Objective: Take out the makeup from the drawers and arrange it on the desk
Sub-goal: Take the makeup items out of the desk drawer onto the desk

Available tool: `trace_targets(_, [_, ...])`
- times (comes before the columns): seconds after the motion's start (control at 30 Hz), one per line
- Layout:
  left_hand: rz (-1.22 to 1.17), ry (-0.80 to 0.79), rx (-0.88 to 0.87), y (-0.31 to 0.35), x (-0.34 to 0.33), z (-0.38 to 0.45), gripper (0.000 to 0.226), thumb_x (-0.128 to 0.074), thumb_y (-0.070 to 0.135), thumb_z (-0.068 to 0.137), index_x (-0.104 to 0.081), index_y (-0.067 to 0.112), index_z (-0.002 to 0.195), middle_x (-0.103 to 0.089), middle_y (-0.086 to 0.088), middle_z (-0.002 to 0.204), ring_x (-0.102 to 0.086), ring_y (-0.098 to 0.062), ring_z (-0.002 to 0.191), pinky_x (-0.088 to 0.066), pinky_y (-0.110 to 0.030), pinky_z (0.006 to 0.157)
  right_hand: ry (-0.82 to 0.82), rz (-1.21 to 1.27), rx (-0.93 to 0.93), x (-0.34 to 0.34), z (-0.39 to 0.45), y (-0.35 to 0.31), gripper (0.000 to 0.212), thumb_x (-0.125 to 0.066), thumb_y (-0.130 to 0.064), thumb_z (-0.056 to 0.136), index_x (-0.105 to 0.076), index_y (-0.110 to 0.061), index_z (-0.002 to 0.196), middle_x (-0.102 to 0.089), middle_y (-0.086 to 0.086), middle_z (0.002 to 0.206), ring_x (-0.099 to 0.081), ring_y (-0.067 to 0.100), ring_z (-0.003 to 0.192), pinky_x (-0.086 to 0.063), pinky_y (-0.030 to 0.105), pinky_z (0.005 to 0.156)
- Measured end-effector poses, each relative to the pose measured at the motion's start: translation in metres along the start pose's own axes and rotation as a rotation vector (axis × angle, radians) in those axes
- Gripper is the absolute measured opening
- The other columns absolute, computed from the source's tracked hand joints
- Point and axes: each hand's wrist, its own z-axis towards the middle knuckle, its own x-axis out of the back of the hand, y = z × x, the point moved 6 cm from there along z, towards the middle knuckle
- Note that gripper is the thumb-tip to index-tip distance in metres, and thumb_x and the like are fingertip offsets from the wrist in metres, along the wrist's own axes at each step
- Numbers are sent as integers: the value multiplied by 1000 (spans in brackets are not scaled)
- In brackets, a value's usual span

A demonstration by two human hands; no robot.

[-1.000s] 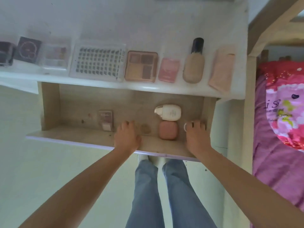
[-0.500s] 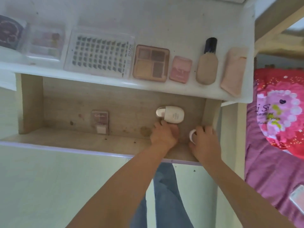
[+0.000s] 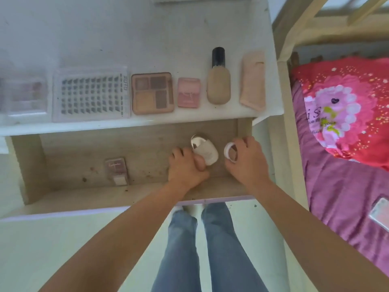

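The wooden drawer (image 3: 126, 194) stands pulled out under the white desk (image 3: 147, 39). My left hand (image 3: 186, 168) is closed around a white oval bottle (image 3: 206, 151) at the drawer's right side, tilting it. The peach compact seen earlier is hidden beneath this hand. My right hand (image 3: 247, 161) grips a small round white jar (image 3: 229, 152) near the drawer's right wall. A small clear palette (image 3: 116, 170) lies alone on the drawer floor to the left. On the desk edge lie a lash tray (image 3: 90, 94), an eyeshadow palette (image 3: 152, 92), a pink blush (image 3: 188, 92), a foundation bottle (image 3: 218, 81) and a pink tube (image 3: 252, 80).
A blurred clear case (image 3: 27, 95) sits at the desk's far left. A bed with a purple sheet and red blanket (image 3: 347, 123) fills the right side, with a phone (image 3: 381, 211) on it. A cream bed post (image 3: 283, 102) stands beside the desk. My jeans-clad legs (image 3: 202, 249) are below the drawer.
My left hand slid right from the drawer's front edge, covered the peach compact and grasped the white bottle. My right hand closed on the round jar and lifted it.
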Motion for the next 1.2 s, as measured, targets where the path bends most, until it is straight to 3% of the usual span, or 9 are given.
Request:
trace_targets(0.17, [-130, 239, -398, 53, 91, -35, 85, -77, 27, 56, -33, 14, 128, -32, -9, 126, -30, -14, 110, -30, -25, 87, 301, 190, 210, 69, 25, -28, 47, -71, -11, 62, -63, 4, 106, -59, 29, 92, -58, 41, 78, -46, 34, 69])
trace_targets(0.27, [-158, 431, -518, 98, 151, -24, 88, -73, 27, 57, -27, 17, 131, -35, -9, 128, -25, -6, 107, -31, -26, 87, 354, 307, 178, 111, 70, -27, 52, -71, -16, 68, -56, 1, 115, -59, 24, 99, -57, 36, 88, -44, 31, 78])
trace_targets(0.43, [-226, 437, -243, 146, 204, 60, 81, -73, 26, 64, -30, 12, 132, -40, -8, 129, -39, -25, 119, -33, -29, 89, 211, 340, 164, 142, 166, -13, 39, -68, -21, 76, -55, -4, 108, -60, 13, 104, -54, 28, 96, -33, 21, 77])
trace_targets(0.6, [-252, 362, 10, 164, 205, 124, 72, -67, 36, 69, -34, 11, 128, -44, -10, 123, -43, -28, 117, -41, -36, 91, 85, 314, 154, 138, 225, 5, 33, -67, -10, 75, -57, -5, 106, -58, 8, 102, -52, 20, 93, -25, 11, 66])
trace_targets(0.77, [-177, 409, 51, 177, 191, 144, 67, -66, 40, 71, -37, 10, 122, -44, -11, 120, -36, -29, 118, -39, -38, 90, -51, 296, 243, 124, 243, 12, 37, -70, -6, 71, -60, -10, 107, -59, 6, 108, -48, 12, 92, -25, 8, 68])
trace_targets(0.9, [-129, 409, 43, 180, 186, 142, 66, -64, 43, 75, -35, 8, 124, -41, -12, 124, -32, -28, 122, -36, -35, 93, -63, 315, 248, 123, 239, 15, 38, -70, -9, 74, -62, -13, 110, -59, 5, 117, -50, 19, 109, -25, 6, 75])
trace_targets(0.97, [-127, 404, -4, 180, 190, 137, 72, -62, 45, 77, -32, 7, 130, -40, -12, 129, -32, -29, 124, -34, -36, 98, -56, 413, 212, 126, 233, 16, 34, -69, -11, 76, -64, -15, 110, -58, 7, 118, -49, 22, 113, -31, 13, 81])
trace_targets(1.1, [-151, 540, -250, 161, 201, 102, 60, -57, 26, 84, -33, 5, 135, -40, -12, 137, -34, -29, 128, -29, -31, 102, 265, 663, 76, 139, 195, 25, 23, -63, -17, 83, -66, -14, 105, -59, -5, 105, -54, 17, 102, -37, 19, 83])
trace_targets(1.2, [-77, 832, -590, 131, 196, 41, 37, -55, 12, 81, -53, -8, 112, -58, -25, 110, -50, -30, 106, -41, -32, 88, 541, 628, 242, 146, 121, 4, 20, -59, -19, 82, -66, -4, 93, -53, -16, 85, -52, 15, 85, -38, 20, 84])
